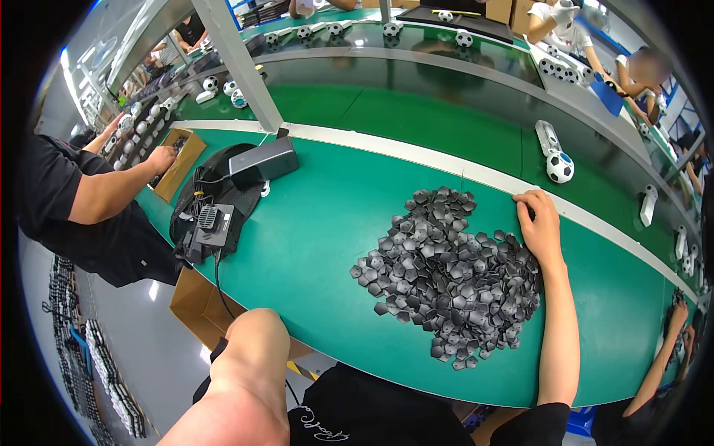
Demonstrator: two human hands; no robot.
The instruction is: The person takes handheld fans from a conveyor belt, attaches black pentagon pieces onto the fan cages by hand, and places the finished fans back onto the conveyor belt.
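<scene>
My right hand (541, 223) rests at the upper right of a large pile of black pentagon-shaped plastic pieces (461, 279). Its fingers are curled, with the fingertips against the white rail (416, 157) at the back of the green tabletop (320, 245). A dark patch shows beneath the curled fingers, and I cannot tell whether it is a piece or shadow. The right forearm lies along the pile's right side. Of my left arm, only the bent part (256, 342) shows at the table's front edge; my left hand is out of sight.
A black device with cables (216, 227) and a grey box (262, 160) sit on the left. Beyond the rail, a green conveyor (335, 104) carries a white device with a football-patterned ball (559, 167). Co-workers (97, 193) work on both sides; a cardboard box (201, 305) stands below.
</scene>
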